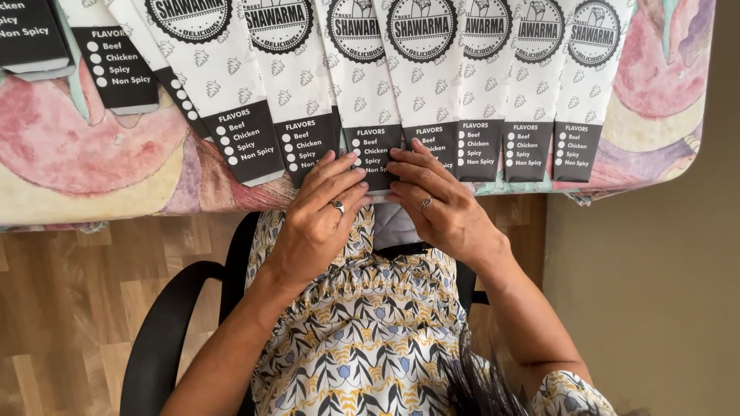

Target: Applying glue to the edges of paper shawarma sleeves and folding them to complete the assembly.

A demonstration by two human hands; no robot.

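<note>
At the near edge of the table, both hands rest on the lower end of one paper sleeve (pixel 370 100) in the middle of a fanned row. The left hand (pixel 320 208) and the right hand (pixel 439 204) meet over its black bottom panel. Their fingers (pixel 339 166) lie almost straight and close together, pressing flat rather than curled around anything. Whether a thumb is hooked under the sleeve's edge cannot be told. Each hand wears a ring (pixel 338 206).

Judging by this, the step in hand is squaring or seating that middle sleeve among its neighbours. It overlaps the sleeves on either side, so any further shift would call for light, even pressure from both hands to avoid dragging them along.

The sleeves are long, narrow and white, sprinkled with small grey motifs. Each has a round black emblem near the top and a black panel with a column of white dots and lettering at the bottom. On the right they run nearly parallel, ending with the outermost sleeve (pixel 583 92). On the left they splay outward. Darker, mostly black packages (pixel 31 35) sit at the top left corner.

Beneath lies a tablecloth (pixel 77 146) with large pink and cream shapes. The person sits on a black chair (pixel 166 331) above a wooden floor (pixel 69 293).
</note>
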